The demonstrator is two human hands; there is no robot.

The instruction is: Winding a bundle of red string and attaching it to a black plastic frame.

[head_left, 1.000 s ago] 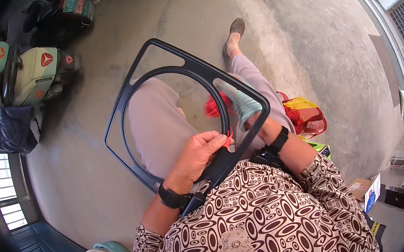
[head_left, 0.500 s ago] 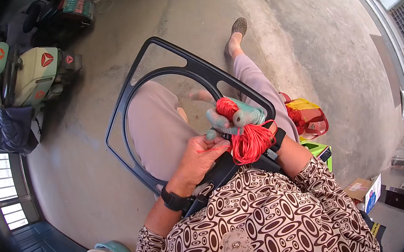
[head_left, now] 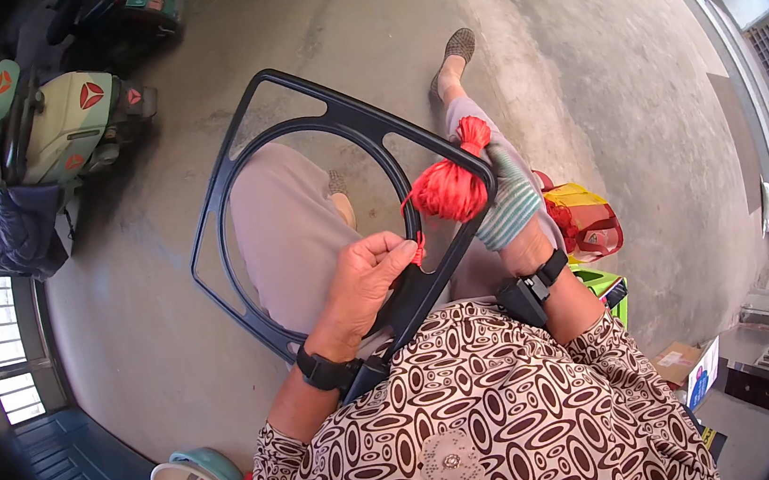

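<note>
You've got a blk frame (head_left: 360, 122) w/ big round hole, tilted over your lap (head_left: 278, 224); red cord bundle (head_left: 448, 193), pinched nr 1 end, at its R corner; red strand (head_left: 419, 251) on ring's R side.

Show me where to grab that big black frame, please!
Try the black frame's far-left corner bar, coming from the left: it looks slim, with an opening inside for fingers. The left hand, gloved right hand and red cord crowd the right side.
</note>
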